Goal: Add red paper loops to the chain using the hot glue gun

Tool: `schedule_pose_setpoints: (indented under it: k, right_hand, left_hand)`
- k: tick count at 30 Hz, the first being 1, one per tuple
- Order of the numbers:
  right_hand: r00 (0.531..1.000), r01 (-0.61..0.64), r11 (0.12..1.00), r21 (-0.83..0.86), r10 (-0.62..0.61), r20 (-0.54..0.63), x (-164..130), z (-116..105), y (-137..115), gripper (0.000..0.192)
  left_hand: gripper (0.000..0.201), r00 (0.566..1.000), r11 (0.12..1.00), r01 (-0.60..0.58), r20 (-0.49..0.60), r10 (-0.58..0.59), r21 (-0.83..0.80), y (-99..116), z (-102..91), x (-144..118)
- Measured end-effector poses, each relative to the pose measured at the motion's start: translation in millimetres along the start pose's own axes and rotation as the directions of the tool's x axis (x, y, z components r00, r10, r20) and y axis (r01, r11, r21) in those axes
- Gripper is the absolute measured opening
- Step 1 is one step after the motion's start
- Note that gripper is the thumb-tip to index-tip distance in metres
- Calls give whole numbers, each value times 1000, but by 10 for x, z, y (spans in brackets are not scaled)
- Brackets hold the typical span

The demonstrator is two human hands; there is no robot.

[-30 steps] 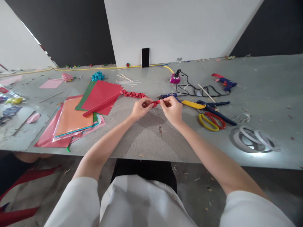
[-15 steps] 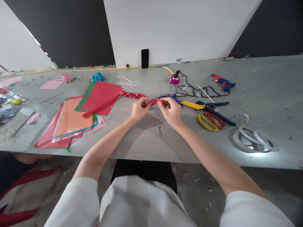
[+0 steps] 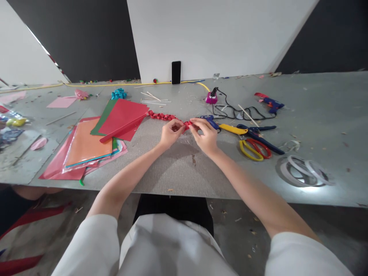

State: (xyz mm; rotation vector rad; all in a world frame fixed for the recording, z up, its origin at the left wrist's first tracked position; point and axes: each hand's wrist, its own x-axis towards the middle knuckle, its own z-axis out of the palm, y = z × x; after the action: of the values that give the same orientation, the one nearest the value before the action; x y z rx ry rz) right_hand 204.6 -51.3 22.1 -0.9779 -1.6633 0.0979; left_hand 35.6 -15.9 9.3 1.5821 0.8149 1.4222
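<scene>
A folded red paper strip (image 3: 187,125) is pinched between my two hands at the middle of the table. My left hand (image 3: 171,132) grips its left part with thumb and forefinger. From the right, my right hand (image 3: 204,134) closes its fingertips on the other end. Left of my hands lies a chain of folded red paper (image 3: 161,115), reaching to the red paper sheets (image 3: 126,115); whether it joins the held strip is hidden by my left hand. Behind my right hand rests a blue glue gun (image 3: 211,121), partly covered.
Right of my hands lie a yellow-handled cutter (image 3: 233,128), blue pliers (image 3: 260,136), scissors (image 3: 251,154) and white tape rolls (image 3: 299,172). Coloured papers (image 3: 89,143) are stacked at left. A phone (image 3: 176,73) leans on the wall; a purple power adapter (image 3: 211,98) with black cords sits behind.
My right hand has moved slightly left, nearer to my left hand, and its fingers have shifted on the red strip. Less of the strip shows between the hands.
</scene>
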Motion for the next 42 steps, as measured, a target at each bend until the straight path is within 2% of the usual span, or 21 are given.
schedule_pose_setpoints:
  k: [9, 20, 24, 31, 36, 39, 42]
  right_hand:
    - [984, 17, 1000, 0, -17, 177, -47, -38, 125, 21]
    - [994, -3, 997, 77, -5, 109, -15, -26, 108, 23]
    - [995, -23, 999, 42, 19, 98, -19, -14, 122, 26]
    - [995, 38, 998, 44, -42, 94, -21, -17, 123, 22]
    - [995, -12, 996, 88, 3, 100, -45, 35, 133, 24]
    - [991, 28, 995, 95, -40, 128, -49, 46, 116, 21]
    - [988, 48, 994, 99, -62, 139, -43, 38, 82, 22]
  left_hand:
    - [31, 999, 1000, 13, 30, -14, 12, 3, -22, 15]
    - [50, 994, 989, 108, 46, -104, -102, -13, -37, 32]
    - [52, 986, 979, 162, 48, -157, -124, -55, -52, 68]
    - [47, 975, 946, 222, 33, -221, -235, -126, -66, 98]
    - [37, 956, 931, 268, -49, -288, -246, -143, -95, 117]
    - [36, 960, 936, 253, -54, -273, -244, -130, -104, 115]
    - [39, 980, 958, 186, -29, -197, -220, -103, -100, 94]
